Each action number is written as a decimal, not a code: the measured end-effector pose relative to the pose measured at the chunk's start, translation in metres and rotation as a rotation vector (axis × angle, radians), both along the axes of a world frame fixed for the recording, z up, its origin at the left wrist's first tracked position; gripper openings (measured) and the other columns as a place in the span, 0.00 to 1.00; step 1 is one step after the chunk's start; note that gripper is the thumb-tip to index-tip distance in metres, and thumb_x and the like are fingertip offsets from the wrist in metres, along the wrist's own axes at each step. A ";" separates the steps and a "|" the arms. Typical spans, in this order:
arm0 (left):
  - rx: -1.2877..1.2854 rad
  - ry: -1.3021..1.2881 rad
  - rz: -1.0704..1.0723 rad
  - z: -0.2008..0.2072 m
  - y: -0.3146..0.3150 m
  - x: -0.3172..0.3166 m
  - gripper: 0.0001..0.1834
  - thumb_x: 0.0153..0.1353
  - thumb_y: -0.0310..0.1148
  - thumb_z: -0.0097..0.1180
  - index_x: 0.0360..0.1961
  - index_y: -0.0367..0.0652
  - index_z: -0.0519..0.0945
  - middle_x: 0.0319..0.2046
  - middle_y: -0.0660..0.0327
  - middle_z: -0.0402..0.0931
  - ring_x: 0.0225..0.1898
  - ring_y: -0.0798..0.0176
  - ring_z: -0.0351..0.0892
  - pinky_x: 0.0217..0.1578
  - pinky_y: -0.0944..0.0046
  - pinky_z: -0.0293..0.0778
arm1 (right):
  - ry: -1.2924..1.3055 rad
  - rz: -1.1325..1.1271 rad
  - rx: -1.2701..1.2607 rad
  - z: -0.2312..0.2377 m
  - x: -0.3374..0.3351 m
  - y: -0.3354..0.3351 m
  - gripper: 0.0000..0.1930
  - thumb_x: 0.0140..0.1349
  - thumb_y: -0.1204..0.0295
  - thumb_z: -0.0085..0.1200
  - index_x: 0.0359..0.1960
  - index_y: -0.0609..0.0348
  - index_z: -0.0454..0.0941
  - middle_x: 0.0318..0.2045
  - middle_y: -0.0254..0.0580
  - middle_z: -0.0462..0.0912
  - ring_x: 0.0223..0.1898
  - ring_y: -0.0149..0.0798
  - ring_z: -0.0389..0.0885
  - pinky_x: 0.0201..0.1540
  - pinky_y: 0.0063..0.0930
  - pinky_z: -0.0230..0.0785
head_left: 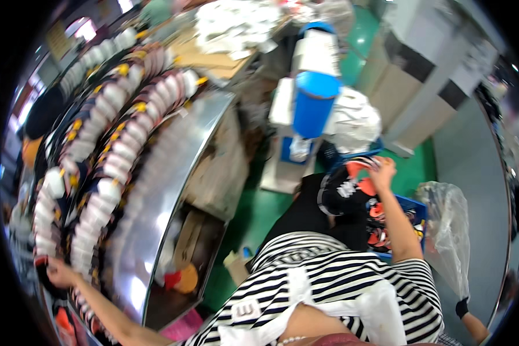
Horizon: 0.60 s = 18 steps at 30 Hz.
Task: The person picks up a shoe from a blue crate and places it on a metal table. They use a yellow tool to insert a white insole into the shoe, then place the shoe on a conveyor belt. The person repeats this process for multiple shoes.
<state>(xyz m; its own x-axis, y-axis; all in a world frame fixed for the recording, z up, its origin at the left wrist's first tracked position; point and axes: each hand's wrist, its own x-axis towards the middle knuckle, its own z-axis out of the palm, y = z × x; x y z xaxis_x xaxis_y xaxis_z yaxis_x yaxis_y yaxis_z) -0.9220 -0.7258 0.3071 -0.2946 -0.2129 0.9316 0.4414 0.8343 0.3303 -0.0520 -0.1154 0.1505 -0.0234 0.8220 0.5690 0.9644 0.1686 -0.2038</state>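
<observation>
In my right hand (383, 173) is a black cap (345, 189) with white stitched marks on its front and coral-orange parts beside my fingers. The fingers pinch its edge, and it hangs over my lap. At the far left, my left hand (60, 274) has its fingers closed on the edge of a dark cap (47, 277) with some red. That cap sits at the near end of a long row of nested caps (101, 207) showing white insides and yellow tags. Beneath my right forearm stands a blue crate (421, 222) holding more black and coral pieces.
A shiny metal table (173, 167) runs beside the rows, with an open shelf beneath. Ahead stands a white machine with a blue cylinder (316, 104). White cloth (236, 26) lies piled at the back. A clear plastic bag (447, 230) hangs at right, near another person's hand (474, 326).
</observation>
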 end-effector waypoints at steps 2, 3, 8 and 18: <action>0.005 0.105 0.030 0.012 0.045 0.081 0.24 0.57 0.43 0.61 0.43 0.29 0.77 0.37 0.47 0.79 0.36 0.50 0.77 0.42 0.60 0.73 | 0.213 -0.021 -0.103 0.017 -0.030 -0.004 0.26 0.39 0.68 0.69 0.45 0.47 0.76 0.58 0.60 0.59 0.58 0.61 0.62 0.59 0.47 0.58; 0.172 -0.002 -0.561 0.009 0.088 0.113 0.21 0.61 0.38 0.56 0.48 0.30 0.74 0.41 0.48 0.76 0.40 0.53 0.75 0.46 0.60 0.70 | 0.345 0.030 -0.118 0.018 -0.037 -0.001 0.27 0.39 0.69 0.69 0.45 0.47 0.75 0.61 0.62 0.54 0.60 0.63 0.59 0.62 0.47 0.55; -0.041 -1.191 -1.852 0.005 0.305 0.412 0.19 0.59 0.37 0.56 0.47 0.37 0.75 0.42 0.58 0.74 0.44 0.63 0.75 0.43 0.63 0.73 | 0.555 0.115 -0.240 0.037 -0.075 -0.012 0.34 0.38 0.64 0.69 0.49 0.53 0.69 0.61 0.72 0.48 0.62 0.67 0.55 0.62 0.41 0.57; 0.356 -2.371 -1.848 -0.082 0.495 0.584 0.22 0.62 0.54 0.51 0.46 0.47 0.75 0.42 0.64 0.76 0.42 0.69 0.74 0.41 0.67 0.69 | 1.186 0.591 -0.708 0.029 -0.152 -0.077 0.54 0.45 0.59 0.68 0.67 0.59 0.41 0.66 0.62 0.46 0.66 0.55 0.51 0.65 0.38 0.48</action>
<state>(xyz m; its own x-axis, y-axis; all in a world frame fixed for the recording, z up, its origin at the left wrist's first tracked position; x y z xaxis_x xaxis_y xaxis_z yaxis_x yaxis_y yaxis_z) -0.3381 -0.2305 0.2249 0.0920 0.9014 -0.4232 -0.5979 0.3898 0.7004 -0.2044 -0.1919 0.1797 -0.2644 0.9644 -0.0052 0.0159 -0.0010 -0.9999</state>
